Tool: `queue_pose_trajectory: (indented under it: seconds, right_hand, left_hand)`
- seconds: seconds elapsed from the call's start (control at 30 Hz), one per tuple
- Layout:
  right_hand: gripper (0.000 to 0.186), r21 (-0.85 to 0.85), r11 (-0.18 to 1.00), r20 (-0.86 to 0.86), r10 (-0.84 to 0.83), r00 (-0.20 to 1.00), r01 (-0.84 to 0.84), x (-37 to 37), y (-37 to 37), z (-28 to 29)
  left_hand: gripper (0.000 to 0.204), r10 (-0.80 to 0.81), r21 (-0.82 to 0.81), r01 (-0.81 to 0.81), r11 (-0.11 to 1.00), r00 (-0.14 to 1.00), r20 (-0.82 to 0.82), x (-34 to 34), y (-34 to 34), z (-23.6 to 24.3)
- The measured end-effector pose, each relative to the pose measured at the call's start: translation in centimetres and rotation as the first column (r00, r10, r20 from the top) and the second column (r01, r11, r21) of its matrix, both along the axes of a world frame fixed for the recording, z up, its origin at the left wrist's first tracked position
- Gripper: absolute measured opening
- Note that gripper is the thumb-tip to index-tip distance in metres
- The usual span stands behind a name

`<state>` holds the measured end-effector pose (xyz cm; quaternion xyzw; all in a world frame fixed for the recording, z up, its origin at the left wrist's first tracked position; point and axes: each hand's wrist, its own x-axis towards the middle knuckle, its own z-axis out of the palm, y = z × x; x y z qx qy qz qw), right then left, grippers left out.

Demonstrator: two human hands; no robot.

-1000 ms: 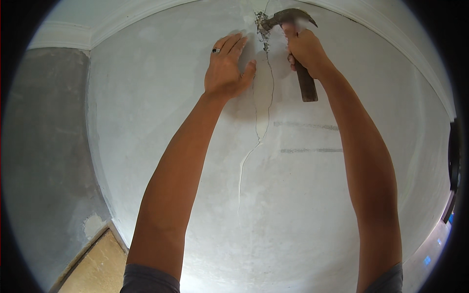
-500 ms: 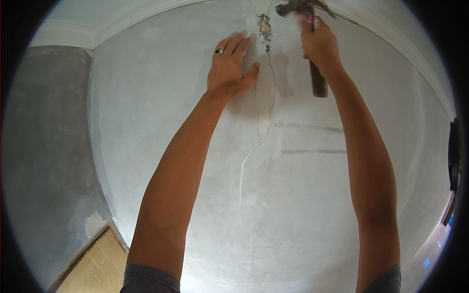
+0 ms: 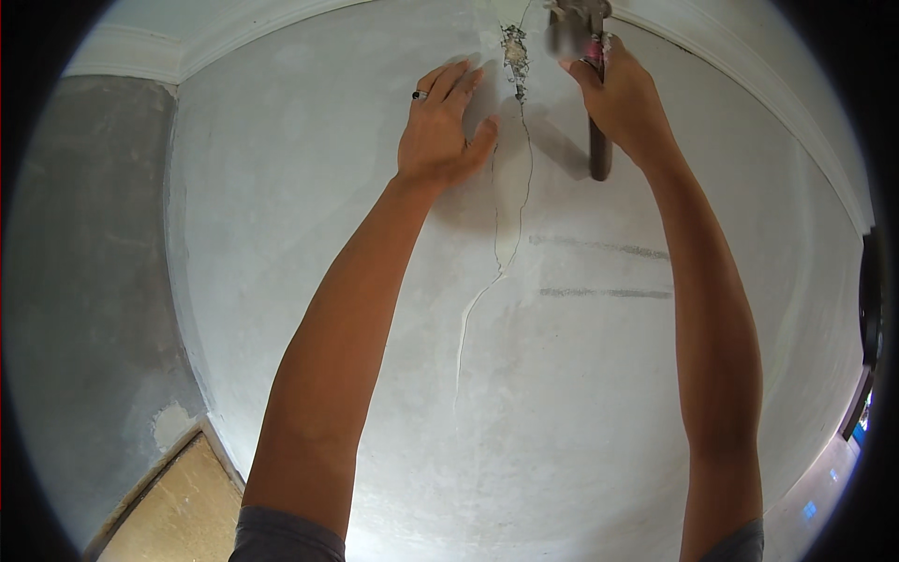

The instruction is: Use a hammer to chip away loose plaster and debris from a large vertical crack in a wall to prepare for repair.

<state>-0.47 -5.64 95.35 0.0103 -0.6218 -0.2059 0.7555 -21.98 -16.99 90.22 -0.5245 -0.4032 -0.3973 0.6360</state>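
"Grip first: your right hand (image 3: pixel 626 105) wraps round the dark-handled hammer (image 3: pixel 599 155), high up near its head. Your left hand (image 3: pixel 438 131) appears to lie flat on the plaster wall (image 3: pixel 375 450), pinching nothing, fingers nearly together and thumb spread away."

"And where does the hammer stand?"

"At the top of the wall, right of the broken plaster patch (image 3: pixel 514 61) and apart from it in your view. Its head is blurred; I cannot tell which end faces the wall."

"How should you carry out the blows, if blows they are?"

"In my judgement, short and square, from the wrist; your high hold favours control over force. Your left thumb sits near the patch's lower end, so a stray swing could catch it. Shifting that hand further left would be prudent."

"Anything in the way?"

"Yes. White cornice (image 3: pixel 225 42) borders the wall just by the hammer's head, and an overswing could chip it. Below the patch, a thin crack (image 3: pixel 528 159) runs downward; jarring may lengthen it. Your dark grey side wall (image 3: pixel 84 234) and the yellowish panel (image 3: pixel 178 496) at lower left are well apart and obstruct nothing."
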Motion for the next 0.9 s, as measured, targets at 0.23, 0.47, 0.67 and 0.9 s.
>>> queue_pose_trajectory:
  seconds: [0.23,0.47,0.67,0.9]
  right_hand:
    - [0.055,-0.318,0.948,0.167,0.034,0.985,0.021,-0.8,0.1,1.6]
    - [0.047,-0.581,0.787,0.209,0.393,0.895,-0.210,-2.4,-0.5,3.6]
    - [0.050,-0.519,0.761,0.180,0.542,0.821,-0.389,-3.8,-0.5,2.9]
    - [0.053,-0.411,0.867,0.145,0.368,0.919,-0.282,-6.2,0.1,3.9]
  left_hand:
    - [0.054,-0.078,0.033,0.079,0.996,0.997,-0.029,-0.1,0.1,0.1]
    - [0.054,-0.115,0.060,0.119,0.991,0.991,-0.068,-0.4,0.2,0.2]
    - [0.055,-0.087,0.080,0.095,0.992,0.991,-0.098,-0.7,0.1,0.2]
    - [0.054,-0.144,0.066,0.153,0.986,0.982,-0.122,-0.9,0.2,0.4]
